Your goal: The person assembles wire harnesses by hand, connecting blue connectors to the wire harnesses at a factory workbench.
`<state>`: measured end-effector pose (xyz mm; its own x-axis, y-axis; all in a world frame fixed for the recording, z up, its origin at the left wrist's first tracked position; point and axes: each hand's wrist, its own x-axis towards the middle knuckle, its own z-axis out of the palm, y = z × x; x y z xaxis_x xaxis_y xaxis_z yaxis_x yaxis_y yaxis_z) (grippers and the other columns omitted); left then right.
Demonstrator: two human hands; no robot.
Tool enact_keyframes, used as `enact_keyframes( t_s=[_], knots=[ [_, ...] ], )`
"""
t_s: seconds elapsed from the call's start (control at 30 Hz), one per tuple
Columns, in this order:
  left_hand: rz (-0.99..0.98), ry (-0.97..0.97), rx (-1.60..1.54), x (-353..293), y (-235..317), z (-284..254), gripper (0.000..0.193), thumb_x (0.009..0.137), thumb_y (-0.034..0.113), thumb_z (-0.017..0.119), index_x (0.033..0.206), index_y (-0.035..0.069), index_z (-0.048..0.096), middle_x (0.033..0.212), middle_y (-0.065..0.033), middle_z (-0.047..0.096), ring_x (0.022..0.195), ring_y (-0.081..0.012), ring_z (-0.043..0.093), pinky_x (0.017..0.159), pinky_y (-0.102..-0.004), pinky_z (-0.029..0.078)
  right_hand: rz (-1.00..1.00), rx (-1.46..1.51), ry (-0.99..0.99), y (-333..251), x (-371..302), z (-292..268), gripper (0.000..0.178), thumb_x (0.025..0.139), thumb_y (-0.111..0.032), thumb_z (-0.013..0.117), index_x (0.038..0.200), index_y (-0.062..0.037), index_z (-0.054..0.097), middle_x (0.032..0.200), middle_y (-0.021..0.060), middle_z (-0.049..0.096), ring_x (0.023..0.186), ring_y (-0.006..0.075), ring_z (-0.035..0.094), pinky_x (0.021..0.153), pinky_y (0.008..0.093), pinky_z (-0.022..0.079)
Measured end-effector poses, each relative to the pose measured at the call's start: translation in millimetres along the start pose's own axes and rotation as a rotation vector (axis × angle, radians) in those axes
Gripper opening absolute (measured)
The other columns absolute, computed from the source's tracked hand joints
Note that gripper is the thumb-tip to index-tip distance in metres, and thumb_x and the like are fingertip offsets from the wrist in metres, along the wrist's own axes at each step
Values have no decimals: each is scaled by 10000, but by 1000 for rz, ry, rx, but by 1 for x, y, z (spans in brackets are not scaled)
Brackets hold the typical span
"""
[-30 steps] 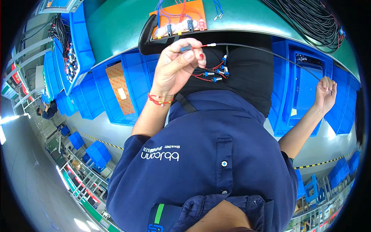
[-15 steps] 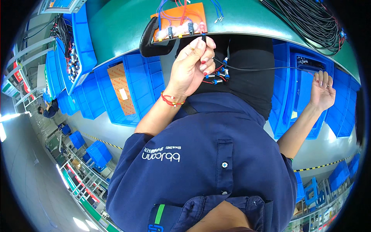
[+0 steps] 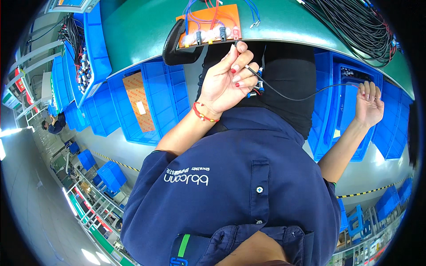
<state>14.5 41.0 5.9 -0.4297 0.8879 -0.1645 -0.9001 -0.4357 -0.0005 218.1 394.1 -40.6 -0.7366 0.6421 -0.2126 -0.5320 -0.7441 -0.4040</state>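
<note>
My left hand (image 3: 230,80) is closed at the table's front edge, its thumb and index finger pinched just below the red connector of a fixture. A thin black cable (image 3: 306,98) comes out from its fingers and sags to the right. The pinched cable end is mostly hidden by the fingertips. Off to the right, my right hand (image 3: 370,104) is closed on the cable's other end, fingertips up. The fixture is an orange plate (image 3: 230,14) carrying dark, yellow and red connectors in whitish blobs, with blue and red wires. Several metal-ended connectors (image 3: 258,86) lie on my lap behind the left hand.
A black clamp (image 3: 174,46) grips the green table (image 3: 284,22) left of the plate. A coil of black cables (image 3: 350,26) lies at the right. Blue bins (image 3: 164,91) stand below the table edge; another blue bin (image 3: 96,53) at left holds cable ends.
My left hand has shifted slightly right and its fingers have spread a little. The cable hangs slacker, sagging lower between the hands. My right hand has barely moved.
</note>
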Motion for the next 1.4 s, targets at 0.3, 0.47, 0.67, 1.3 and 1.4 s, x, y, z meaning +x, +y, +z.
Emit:
enact_keyframes(
  t_s=[0.3,0.47,0.67,1.3,1.4],
  knots=[
    [85,288,552,-4,17,11,349,1016,255,404,1160,-29,547,711,24,457,589,-57,366,569,-216,367,-8,-40,-59,11,6,6,142,597,-85,497,659,-79,369,618,47,292,615,164,267,607,302,252],
    [153,360,1071,-6,19,26,477,1000,375,410,1127,-45,596,803,-49,606,721,-99,563,646,-233,468,-40,-165,-160,17,5,14,117,657,-114,465,643,-91,351,615,32,296,605,146,260,594,293,254],
    [222,393,1067,2,11,25,422,990,355,460,1044,-27,629,640,-1,548,585,-66,478,580,-216,418,-97,-231,-102,25,-1,20,110,697,-114,446,654,-97,346,631,28,290,609,141,255,590,291,253],
    [320,27,1387,10,9,90,362,998,289,452,1028,-16,644,575,9,545,520,-29,457,518,-185,355,-236,-322,-277,-39,5,62,127,662,-121,501,678,-95,378,657,31,313,673,157,283,675,304,261],
    [500,-133,1566,51,26,113,307,996,218,435,870,-19,582,684,-111,588,512,-110,479,506,-248,406,-290,-281,-297,-75,18,80,166,597,-90,529,671,-83,380,650,40,309,684,174,295,718,323,278]
  ],
)
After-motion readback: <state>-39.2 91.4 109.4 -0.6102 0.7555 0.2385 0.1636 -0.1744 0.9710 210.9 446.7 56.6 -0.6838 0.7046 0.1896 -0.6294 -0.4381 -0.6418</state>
